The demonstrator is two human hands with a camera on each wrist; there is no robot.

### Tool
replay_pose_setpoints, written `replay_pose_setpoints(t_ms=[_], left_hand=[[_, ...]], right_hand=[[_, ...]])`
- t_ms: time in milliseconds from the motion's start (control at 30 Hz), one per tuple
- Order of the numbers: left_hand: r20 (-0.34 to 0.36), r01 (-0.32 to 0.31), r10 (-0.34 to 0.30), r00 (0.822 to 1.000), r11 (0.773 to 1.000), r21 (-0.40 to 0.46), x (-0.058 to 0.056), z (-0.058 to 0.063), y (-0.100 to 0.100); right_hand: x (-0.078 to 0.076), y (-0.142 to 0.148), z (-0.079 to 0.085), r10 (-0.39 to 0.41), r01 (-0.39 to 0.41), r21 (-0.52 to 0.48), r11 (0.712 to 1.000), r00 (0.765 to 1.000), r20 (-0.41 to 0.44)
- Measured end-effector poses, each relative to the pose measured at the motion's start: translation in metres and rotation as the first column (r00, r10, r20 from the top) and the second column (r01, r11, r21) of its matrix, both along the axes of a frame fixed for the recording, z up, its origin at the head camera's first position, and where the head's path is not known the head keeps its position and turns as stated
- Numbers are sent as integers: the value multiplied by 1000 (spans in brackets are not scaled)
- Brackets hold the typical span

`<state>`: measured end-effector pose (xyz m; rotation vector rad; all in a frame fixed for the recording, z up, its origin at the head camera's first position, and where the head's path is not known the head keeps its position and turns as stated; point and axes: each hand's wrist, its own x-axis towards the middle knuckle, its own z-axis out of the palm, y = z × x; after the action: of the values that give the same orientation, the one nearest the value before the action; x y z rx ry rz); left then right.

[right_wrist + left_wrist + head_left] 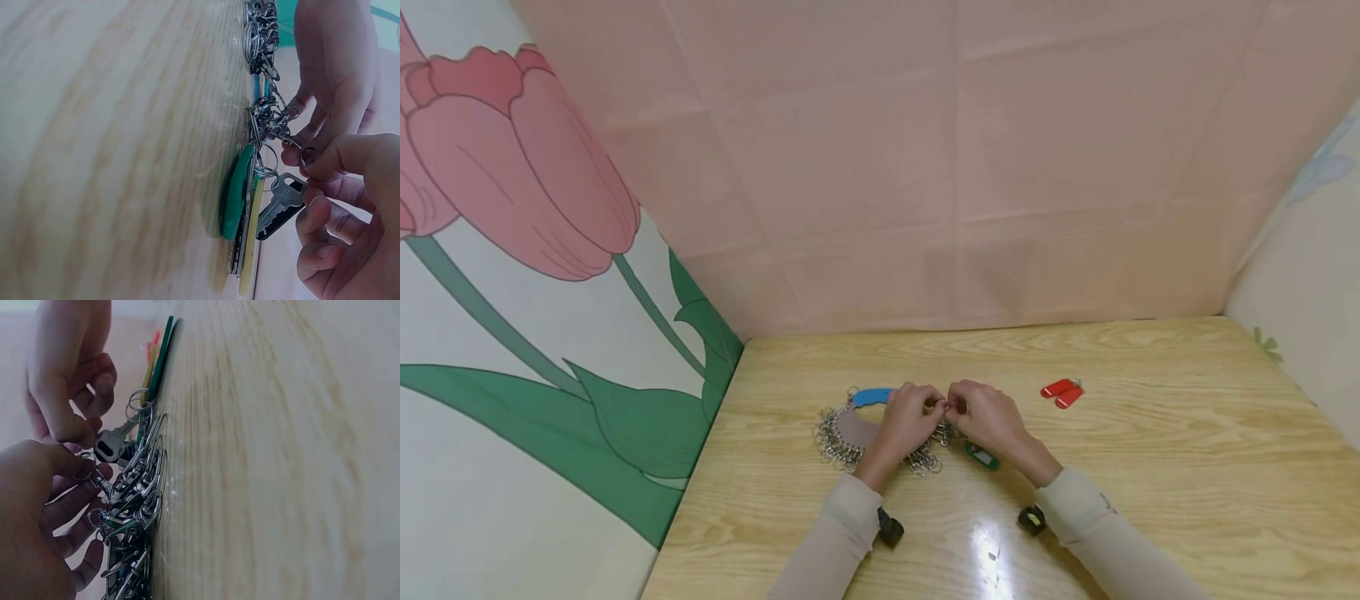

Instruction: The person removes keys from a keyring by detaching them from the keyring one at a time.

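Note:
A grey plate (854,427) with a blue handle (872,397) lies on the table, fringed with many metal clips and split rings. Over its right end both hands meet, fingertips close together. My left hand (912,419) pinches a small split ring (305,156) at the end of one clip. A silver key (286,199) hangs at the fingertips of my right hand (991,417), which pinches it by its head, beside that ring. Below the right hand, a green key tag (981,456) and a yellow tag (251,240) hang from rings near the plate's edge.
Two red key tags (1062,392) lie on the wooden table (1187,467) to the right of the hands. Black wrist-camera mounts (1032,521) show under both sleeves. A pink cloth wall (865,167) rises behind the table, with a tulip-patterned wall (512,167) at the left.

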<state>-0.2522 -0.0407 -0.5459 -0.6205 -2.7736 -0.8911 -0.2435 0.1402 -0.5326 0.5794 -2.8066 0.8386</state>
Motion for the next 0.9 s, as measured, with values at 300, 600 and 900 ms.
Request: replay_pose_setpoints(t_ms=[300,600,900], left_hand=[[10,-2,2,1000,1000,-2,0,1,-1],[3,-12,12,1000,1000,10,0,1,-1],[-2,-8,8,1000,1000,6,0,2,-1]], right_hand=[[1,1,0,4,-4,-14,1000,1000,9],[-1,1,-4,-31,32,-38,999,999,38],[-2,-1,-2,-37,39,-31,999,998,48]])
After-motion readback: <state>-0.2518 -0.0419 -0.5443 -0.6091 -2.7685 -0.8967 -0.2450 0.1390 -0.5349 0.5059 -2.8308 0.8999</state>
